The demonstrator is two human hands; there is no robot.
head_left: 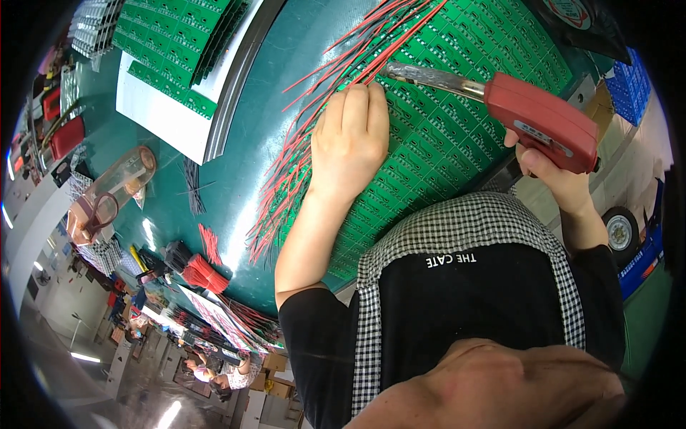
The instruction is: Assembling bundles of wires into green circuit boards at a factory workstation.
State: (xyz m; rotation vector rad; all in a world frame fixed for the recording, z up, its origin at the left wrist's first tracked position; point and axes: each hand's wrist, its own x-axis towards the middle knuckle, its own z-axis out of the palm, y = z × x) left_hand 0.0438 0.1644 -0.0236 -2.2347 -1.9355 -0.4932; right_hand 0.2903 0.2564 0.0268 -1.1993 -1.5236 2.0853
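A large green panel of circuit boards (457, 121) lies on the green table, with several red and black wires (314, 143) fanning out from its left side. My left hand (350, 136) lies flat on the panel, fingers together, pressing beside the wires. My right hand (550, 175) grips the handle of a red soldering gun (543, 121). The gun's long metal tip (429, 77) reaches left to the board just above my left fingertips.
More green board panels (179, 43) lie stacked on white sheets at the far left. Small bundles of red wire (209, 243) and black wire (191, 186) lie on the table, beside a clear bag with scissors (107, 196). A blue crate (629, 86) stands at right.
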